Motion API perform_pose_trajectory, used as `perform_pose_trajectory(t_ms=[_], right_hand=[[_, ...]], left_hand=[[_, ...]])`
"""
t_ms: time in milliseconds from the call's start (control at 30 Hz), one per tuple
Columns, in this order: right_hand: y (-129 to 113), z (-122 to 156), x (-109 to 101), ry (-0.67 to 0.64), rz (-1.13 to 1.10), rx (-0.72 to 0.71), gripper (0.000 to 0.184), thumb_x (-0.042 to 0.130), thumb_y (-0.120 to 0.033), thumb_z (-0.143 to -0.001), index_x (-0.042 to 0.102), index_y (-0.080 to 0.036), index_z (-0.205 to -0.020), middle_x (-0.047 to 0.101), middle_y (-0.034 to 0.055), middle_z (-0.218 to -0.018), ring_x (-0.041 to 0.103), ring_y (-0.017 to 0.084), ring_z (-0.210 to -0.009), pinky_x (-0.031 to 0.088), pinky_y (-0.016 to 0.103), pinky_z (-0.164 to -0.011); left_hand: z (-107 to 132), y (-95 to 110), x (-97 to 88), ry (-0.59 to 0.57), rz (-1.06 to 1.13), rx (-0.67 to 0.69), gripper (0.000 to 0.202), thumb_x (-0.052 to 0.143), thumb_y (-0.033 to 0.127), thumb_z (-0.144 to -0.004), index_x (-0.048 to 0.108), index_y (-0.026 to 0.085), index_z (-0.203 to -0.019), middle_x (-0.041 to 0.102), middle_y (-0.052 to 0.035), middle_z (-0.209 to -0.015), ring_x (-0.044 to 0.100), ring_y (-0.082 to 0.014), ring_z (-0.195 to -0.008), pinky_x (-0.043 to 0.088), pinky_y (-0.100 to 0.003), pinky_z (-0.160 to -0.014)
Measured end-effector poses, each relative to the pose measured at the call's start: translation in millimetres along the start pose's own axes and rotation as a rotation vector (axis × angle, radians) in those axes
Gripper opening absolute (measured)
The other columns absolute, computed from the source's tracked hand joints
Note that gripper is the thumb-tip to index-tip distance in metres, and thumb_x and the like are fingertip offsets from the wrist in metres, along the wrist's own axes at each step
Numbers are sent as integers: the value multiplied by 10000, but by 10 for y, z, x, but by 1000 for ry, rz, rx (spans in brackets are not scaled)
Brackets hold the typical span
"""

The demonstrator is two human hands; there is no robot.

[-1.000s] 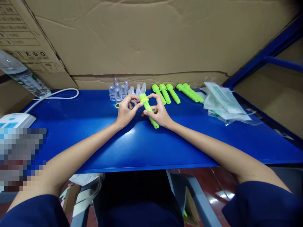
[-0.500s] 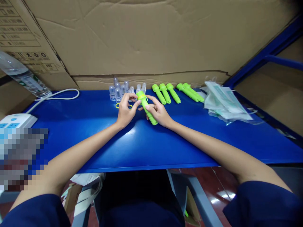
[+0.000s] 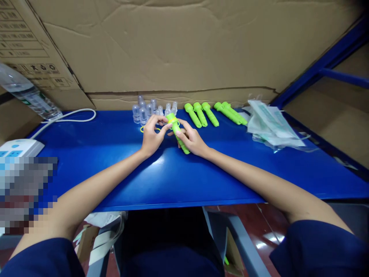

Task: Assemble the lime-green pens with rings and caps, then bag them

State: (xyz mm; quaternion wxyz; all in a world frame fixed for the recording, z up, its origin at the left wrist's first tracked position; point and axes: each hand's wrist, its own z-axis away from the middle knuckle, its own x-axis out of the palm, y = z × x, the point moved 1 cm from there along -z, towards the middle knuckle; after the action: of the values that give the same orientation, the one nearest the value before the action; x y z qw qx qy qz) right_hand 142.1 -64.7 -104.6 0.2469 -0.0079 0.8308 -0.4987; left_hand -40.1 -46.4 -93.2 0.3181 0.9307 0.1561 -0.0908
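Observation:
A lime-green ribbed tube, shaped like a small flashlight body (image 3: 182,143), is held tilted above the table in my right hand (image 3: 192,141), with the fingers wrapped round its shaft. At its upper end my left hand (image 3: 154,132) is closed, thumb and fingers on the head, where a yellow ring (image 3: 172,120) sits. Behind my left hand, several clear plastic caps (image 3: 143,115) stand in a group. Another yellow ring (image 3: 142,129) lies on the table, partly hidden by my left hand.
Several similar green tubes (image 3: 211,114) lie along the back of the blue table (image 3: 161,184). Plastic-wrapped packets (image 3: 273,123) are at the right. A water bottle (image 3: 34,96), a white cable and a power strip (image 3: 21,148) occupy the left. Cardboard (image 3: 173,50) walls the back.
The tube has turned slightly more upright in my hands, its head a little lower. Both hands keep their hold, and the things on the table stay in place.

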Motion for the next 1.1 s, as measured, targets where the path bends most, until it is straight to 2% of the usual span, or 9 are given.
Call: perform_pose_trajectory(t_ms=[167, 233, 333, 433, 567, 733, 933, 1100], right_hand=[[-4, 2, 11, 30, 118, -41, 761, 626, -531, -911, 338, -131, -1491, 767, 135, -1068, 715, 193, -717, 568, 315, -636], [-4, 0, 16, 38, 144, -43, 724, 604, -514, -923, 355, -124, -1480, 769, 120, -1016, 697, 185, -680, 551, 311, -618], [-2, -5, 22, 47, 161, -35, 692, 590, -504, -939, 351, -126, -1467, 746, 46, -827, 630, 150, -571, 492, 278, -557], [-3, -8, 29, 67, 96, -39, 694, 632, -518, -924, 310, -146, -1414, 709, -3, -727, 603, 134, -545, 439, 245, -518], [-5, -13, 43, 42, -32, -25, 610, 604, -578, -938, 299, -193, -1300, 750, 40, -853, 581, 100, -523, 436, 222, -496], [-9, -19, 35, 18, -35, -14, 607, 496, -612, -990, 307, -189, -1383, 750, 85, -1033, 581, 79, -482, 462, 228, -469], [-12, -25, 35, 31, 4, -66, 603, 451, -601, -1018, 353, -172, -1431, 744, 68, -1016, 582, 69, -487, 473, 229, -481], [-21, -7, 35, 22, 28, -66, 570, 432, -585, -1028, 381, -160, -1405, 737, 53, -961, 578, 73, -482, 471, 227, -480]], left_hand=[[-13, 3, -18, -12, 11, 20, 112, 724, 262, -897, 630, 201, -890, 672, -4, -876, 615, -132, -800, 470, -259, -707], [-15, 6, -17, -24, 10, 35, 124, 719, 264, -899, 622, 204, -852, 666, 1, -844, 611, -138, -802, 479, -272, -740], [-5, 15, -2, -49, 4, 38, 163, 692, 279, -918, 597, 206, -808, 654, 4, -809, 605, -142, -791, 481, -282, -752], [13, 21, 17, -47, -9, -1, 185, 679, 341, -930, 578, 211, -846, 658, -4, -833, 610, -141, -795, 478, -280, -733], [25, 25, 25, 8, 6, -31, 198, 653, 404, -949, 580, 222, -972, 679, -33, -946, 623, -143, -844, 462, -272, -698], [16, 40, 18, 18, -6, 11, 160, 600, 380, -983, 594, 221, -999, 681, -44, -965, 617, -159, -882, 459, -282, -706], [10, 48, 6, 39, -35, 84, 146, 631, 352, -966, 595, 218, -1014, 662, -39, -984, 603, -154, -874, 467, -282, -720], [6, 62, -2, 42, -24, 69, 117, 664, 315, -947, 617, 216, -987, 679, -32, -961, 619, -143, -850, 461, -267, -673]])
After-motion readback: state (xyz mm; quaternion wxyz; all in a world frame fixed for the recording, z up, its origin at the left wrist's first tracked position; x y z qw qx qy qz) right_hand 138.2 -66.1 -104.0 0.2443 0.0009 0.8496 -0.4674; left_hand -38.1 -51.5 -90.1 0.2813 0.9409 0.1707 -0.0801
